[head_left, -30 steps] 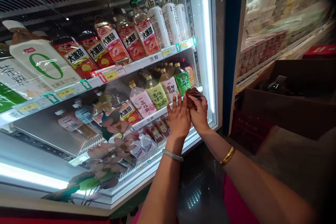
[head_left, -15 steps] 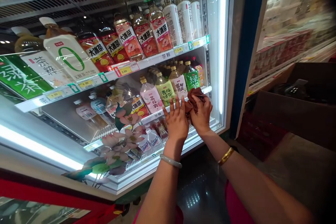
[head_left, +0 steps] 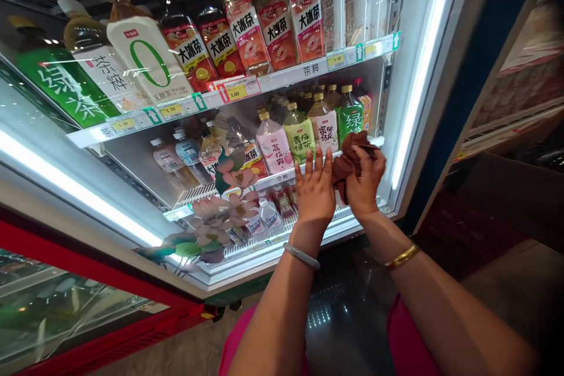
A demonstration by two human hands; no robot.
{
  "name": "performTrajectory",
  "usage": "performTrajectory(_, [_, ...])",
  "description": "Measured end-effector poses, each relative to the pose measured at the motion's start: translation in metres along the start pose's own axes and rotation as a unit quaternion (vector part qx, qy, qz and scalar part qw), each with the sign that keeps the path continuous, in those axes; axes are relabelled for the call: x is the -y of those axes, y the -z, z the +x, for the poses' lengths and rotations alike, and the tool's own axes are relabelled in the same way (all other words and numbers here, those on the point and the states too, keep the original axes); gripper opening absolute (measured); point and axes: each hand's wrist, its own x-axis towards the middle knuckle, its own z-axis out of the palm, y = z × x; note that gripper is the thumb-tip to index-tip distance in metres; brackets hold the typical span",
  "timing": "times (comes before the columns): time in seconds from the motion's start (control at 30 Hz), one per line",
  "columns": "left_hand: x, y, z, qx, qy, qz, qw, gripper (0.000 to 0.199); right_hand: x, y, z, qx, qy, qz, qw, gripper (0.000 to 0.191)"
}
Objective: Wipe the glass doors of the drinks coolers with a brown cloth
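A brown cloth (head_left: 346, 165) is bunched in my right hand (head_left: 366, 179), whose fingers press it against the glass door of a lit drinks cooler. My left hand (head_left: 315, 191) lies with spread fingers on the glass just left of the cloth and holds nothing. Behind the glass, near my fingertips, stand a pink-labelled bottle (head_left: 274, 144), a light green bottle (head_left: 299, 135) and a dark green bottle (head_left: 351, 110) on the middle shelf. A flower picture (head_left: 220, 217) shows on the glass to the left of my hands.
More bottles, among them a white one with a green zero (head_left: 147, 59), fill the upper shelf. A red-framed case (head_left: 176, 320) is at the lower left. The cooler's bright right frame borders a dark blue panel (head_left: 476, 82). A dark box (head_left: 502, 194) lies at the right.
The view has shifted, so the cooler and both hands appear further right. The cloth stays in my right hand and my left hand remains spread on the glass.
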Motion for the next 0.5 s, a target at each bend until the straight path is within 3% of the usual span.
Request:
performTrajectory(0.07, [0.000, 0.002, 0.000, -0.006, 0.001, 0.003, 1.000, 0.069, -0.008, 0.002, 0.007, -0.047, -0.028, 0.009, 0.998, 0.047])
performTrajectory(0.13, [0.002, 0.004, 0.000, -0.008, 0.006, 0.007, 1.000, 0.069, -0.005, 0.001, 0.005, -0.055, -0.035, -0.003, 0.998, 0.047])
performTrajectory(0.3, [0.013, 0.012, 0.000, -0.024, 0.033, 0.011, 0.999, 0.073, 0.030, -0.001, -0.020, 0.083, 0.044, -0.037, 0.995, 0.038])
performTrajectory(0.37, [0.017, 0.016, -0.002, -0.027, 0.035, 0.012, 0.999, 0.074, 0.030, 0.001, -0.016, 0.097, 0.053, -0.033, 0.993, 0.036])
performTrajectory(0.5, [0.021, 0.025, -0.008, -0.021, 0.048, 0.021, 0.998, 0.077, 0.005, 0.003, 0.007, 0.001, 0.002, 0.001, 1.000, 0.041])
